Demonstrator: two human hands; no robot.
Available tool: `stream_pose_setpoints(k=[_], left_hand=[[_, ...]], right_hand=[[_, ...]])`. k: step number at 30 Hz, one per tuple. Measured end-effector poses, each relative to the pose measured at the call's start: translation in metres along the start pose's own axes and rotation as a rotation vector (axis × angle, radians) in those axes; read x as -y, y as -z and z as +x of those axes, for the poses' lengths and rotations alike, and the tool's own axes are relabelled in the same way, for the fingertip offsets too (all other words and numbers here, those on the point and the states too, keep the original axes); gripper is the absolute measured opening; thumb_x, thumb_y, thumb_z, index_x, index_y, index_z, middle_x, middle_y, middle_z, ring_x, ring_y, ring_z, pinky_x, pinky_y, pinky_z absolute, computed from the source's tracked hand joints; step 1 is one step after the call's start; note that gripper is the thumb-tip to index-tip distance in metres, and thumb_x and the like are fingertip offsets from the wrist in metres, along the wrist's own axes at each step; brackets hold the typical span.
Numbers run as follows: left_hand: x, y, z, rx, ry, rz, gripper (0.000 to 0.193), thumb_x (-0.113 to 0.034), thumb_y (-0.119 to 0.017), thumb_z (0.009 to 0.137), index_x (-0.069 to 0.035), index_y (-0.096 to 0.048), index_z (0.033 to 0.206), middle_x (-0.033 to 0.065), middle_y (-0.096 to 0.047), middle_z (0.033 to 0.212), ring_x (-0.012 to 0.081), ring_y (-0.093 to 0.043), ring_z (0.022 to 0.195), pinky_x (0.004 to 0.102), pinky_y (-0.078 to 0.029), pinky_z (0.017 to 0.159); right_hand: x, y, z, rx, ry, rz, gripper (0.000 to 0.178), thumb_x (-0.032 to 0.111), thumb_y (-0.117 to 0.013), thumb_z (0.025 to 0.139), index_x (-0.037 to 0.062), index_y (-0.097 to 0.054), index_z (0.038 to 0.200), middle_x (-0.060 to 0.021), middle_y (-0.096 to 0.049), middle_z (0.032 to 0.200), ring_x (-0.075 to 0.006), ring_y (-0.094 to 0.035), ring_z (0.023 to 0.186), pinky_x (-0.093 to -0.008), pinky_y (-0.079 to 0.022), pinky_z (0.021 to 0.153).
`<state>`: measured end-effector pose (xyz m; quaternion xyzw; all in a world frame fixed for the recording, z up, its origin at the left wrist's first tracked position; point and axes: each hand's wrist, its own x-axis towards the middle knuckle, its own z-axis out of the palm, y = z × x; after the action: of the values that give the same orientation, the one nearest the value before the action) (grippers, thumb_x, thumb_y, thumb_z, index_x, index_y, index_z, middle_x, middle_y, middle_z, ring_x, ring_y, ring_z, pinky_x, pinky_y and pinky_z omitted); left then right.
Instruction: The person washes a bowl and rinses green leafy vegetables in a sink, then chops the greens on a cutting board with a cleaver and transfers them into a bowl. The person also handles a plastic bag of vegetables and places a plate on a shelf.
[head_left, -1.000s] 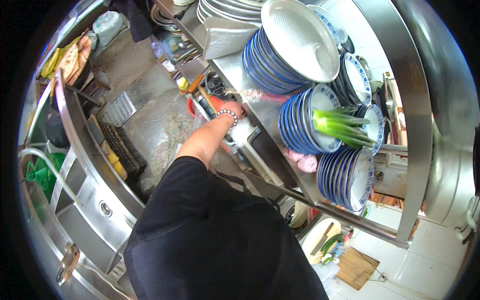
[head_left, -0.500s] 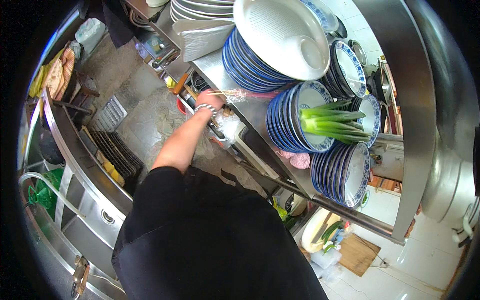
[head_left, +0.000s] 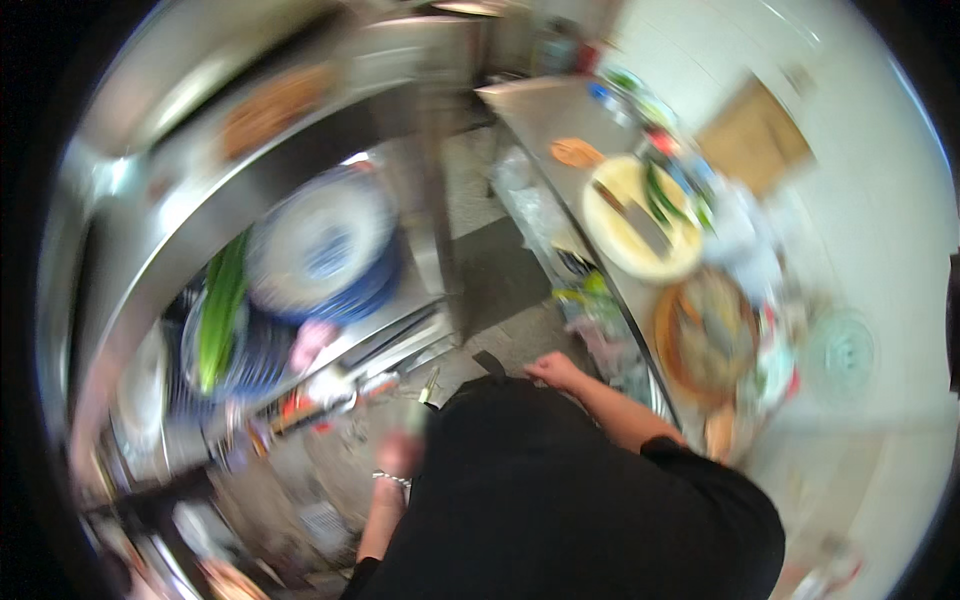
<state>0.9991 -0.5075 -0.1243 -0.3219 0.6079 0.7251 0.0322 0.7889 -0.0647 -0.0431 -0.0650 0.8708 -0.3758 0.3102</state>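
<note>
My left hand (head_left: 400,455), with a braided bracelet at its wrist, is smeared by motion low in front of my body. It is closed round a small pale-handled tool (head_left: 427,398) whose narrow end points up; blur hides its exact kind. To the right, my right hand (head_left: 556,371) is curled closed beside the edge of a metal counter, and nothing shows sticking out of it. On that counter lies a round, cream cutting board (head_left: 612,240) bearing a cleaver (head_left: 648,230) and green chillies or similar long green vegetables (head_left: 660,190).
At left, a steel shelf unit holds stacked blue-and-white plates (head_left: 322,235) and a bunch of long green leaves (head_left: 222,310). A brown round basin (head_left: 706,335) stands beyond the right counter's edge. A wooden board (head_left: 755,135) leans at the white tiled wall.
My view has swung right from the plate shelf toward the cutting-board counter. My left hand has come back from the shelf's lower drawer with the pale-handled tool. My right hand has come into view.
</note>
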Motion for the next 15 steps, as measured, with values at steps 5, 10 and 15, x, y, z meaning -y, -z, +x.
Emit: stream_pose_setpoints(k=[5,10,15], left_hand=[[-0.114,-0.251,0.046,0.674,-0.077,0.383,0.016,-0.013,-0.066,0.099,-0.005,-0.067,0.112,-0.0032,-0.066,0.092,0.0092,-0.059,0.082,0.0264,-0.048,0.072],[-0.211,-0.467,-0.001,1.241,0.073,0.332,0.018,-0.009,-0.065,0.097,-0.004,-0.066,0.114,0.0009,-0.069,0.097,0.0108,-0.061,0.084,0.0286,-0.051,0.074],[-0.190,-0.585,-0.012,1.471,-0.479,0.718,0.031,-0.010,-0.068,0.091,-0.003,-0.062,0.120,0.0078,-0.073,0.103,0.0201,-0.069,0.095,0.0363,-0.055,0.086]], right_hand=[[-0.038,0.044,-0.066,-0.235,-0.117,0.680,0.041,0.049,-0.066,0.097,0.0110,-0.075,0.107,-0.0041,-0.074,0.096,-0.0151,-0.066,0.083,-0.0359,-0.053,0.073],[-0.011,0.121,-0.111,-0.527,0.088,1.269,0.042,0.034,-0.053,0.107,0.0124,-0.056,0.143,-0.0033,-0.063,0.130,-0.0181,-0.060,0.117,-0.0369,-0.048,0.098],[-0.038,0.166,-0.115,-0.815,0.095,0.898,0.044,0.026,-0.056,0.104,0.0010,-0.056,0.140,-0.0142,-0.062,0.135,-0.0250,-0.060,0.122,-0.0362,-0.045,0.106]])
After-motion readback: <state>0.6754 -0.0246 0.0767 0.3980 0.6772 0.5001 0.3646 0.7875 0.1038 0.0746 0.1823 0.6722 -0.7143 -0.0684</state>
